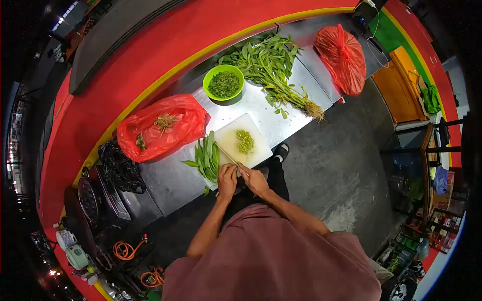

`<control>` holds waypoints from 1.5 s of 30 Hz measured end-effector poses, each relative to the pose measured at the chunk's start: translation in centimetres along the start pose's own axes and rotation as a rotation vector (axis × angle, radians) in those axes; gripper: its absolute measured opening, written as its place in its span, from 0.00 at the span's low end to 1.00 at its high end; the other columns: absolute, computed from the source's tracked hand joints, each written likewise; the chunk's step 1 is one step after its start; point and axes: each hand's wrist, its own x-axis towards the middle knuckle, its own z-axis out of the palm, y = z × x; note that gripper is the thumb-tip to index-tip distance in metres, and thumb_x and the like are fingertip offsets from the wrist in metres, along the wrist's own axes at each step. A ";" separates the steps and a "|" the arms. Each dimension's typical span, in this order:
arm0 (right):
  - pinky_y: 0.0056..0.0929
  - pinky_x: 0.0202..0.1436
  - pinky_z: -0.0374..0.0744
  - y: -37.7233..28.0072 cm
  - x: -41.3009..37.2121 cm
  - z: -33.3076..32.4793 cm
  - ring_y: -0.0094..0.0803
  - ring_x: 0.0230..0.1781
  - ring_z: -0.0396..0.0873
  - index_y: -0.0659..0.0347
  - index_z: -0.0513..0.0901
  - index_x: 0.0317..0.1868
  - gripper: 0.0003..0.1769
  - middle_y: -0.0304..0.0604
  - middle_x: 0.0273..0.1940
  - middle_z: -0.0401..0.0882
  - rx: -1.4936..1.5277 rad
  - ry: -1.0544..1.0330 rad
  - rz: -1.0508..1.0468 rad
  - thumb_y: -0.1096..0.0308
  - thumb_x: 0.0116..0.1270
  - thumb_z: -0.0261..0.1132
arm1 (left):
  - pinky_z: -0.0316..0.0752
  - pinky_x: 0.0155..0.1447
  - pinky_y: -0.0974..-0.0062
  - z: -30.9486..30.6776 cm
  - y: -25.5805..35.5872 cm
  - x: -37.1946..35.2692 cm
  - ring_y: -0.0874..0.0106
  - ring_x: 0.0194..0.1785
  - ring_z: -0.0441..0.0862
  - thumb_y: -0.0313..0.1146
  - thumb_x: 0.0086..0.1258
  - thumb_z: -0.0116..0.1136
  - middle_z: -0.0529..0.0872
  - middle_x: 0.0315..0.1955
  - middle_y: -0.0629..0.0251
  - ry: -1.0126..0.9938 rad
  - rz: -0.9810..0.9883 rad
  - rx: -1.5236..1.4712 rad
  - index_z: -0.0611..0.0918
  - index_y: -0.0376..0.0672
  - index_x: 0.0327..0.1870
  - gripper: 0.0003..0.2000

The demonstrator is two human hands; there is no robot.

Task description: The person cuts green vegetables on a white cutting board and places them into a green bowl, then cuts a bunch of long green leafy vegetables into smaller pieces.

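A white cutting board [260, 153] lies at the front edge of the steel table, with a small heap of chopped green stems [245, 141] on it. My right hand [255, 180] is closed round the handle of a knife [227, 154], whose blade points up and left across the board. Beside it, my left hand [227, 179] has its fingers curled over the lower end of a bundle of leafy greens [205, 157] at the board's left edge. The stems under those fingers are mostly hidden.
Behind the board stands a lime-green bowl [206, 86] of chopped leaves. A large rooted bunch of greens [271, 65] lies to its right. An open red plastic bag [175, 108] holds root trimmings; a black bag [120, 168] sits left, a tied red bag [342, 60] far right.
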 end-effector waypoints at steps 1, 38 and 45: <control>0.52 0.42 0.81 0.0 0.2 0.0 0.63 0.40 0.85 0.49 0.78 0.72 0.23 0.65 0.39 0.85 0.000 0.000 0.002 0.55 0.82 0.56 | 0.76 0.52 0.60 0.0 0.0 0.0 0.52 0.46 0.82 0.20 0.69 0.61 0.84 0.42 0.52 -0.003 0.002 -0.005 0.86 0.33 0.46 0.07; 0.55 0.42 0.79 -0.6 -0.1 -0.5 0.66 0.34 0.83 0.50 0.77 0.73 0.24 0.68 0.30 0.81 0.069 -0.014 -0.008 0.55 0.83 0.54 | 0.77 0.54 0.61 0.0 0.5 0.0 0.51 0.47 0.82 0.19 0.68 0.61 0.84 0.42 0.52 0.013 -0.033 0.000 0.86 0.32 0.47 0.09; 0.55 0.39 0.78 -0.1 1.5 0.4 0.67 0.33 0.81 0.48 0.79 0.72 0.23 0.66 0.30 0.81 -0.069 0.031 -0.062 0.53 0.82 0.55 | 0.77 0.53 0.59 -0.1 1.0 -0.2 0.52 0.47 0.81 0.21 0.68 0.62 0.84 0.40 0.54 0.026 -0.071 -0.026 0.87 0.36 0.46 0.09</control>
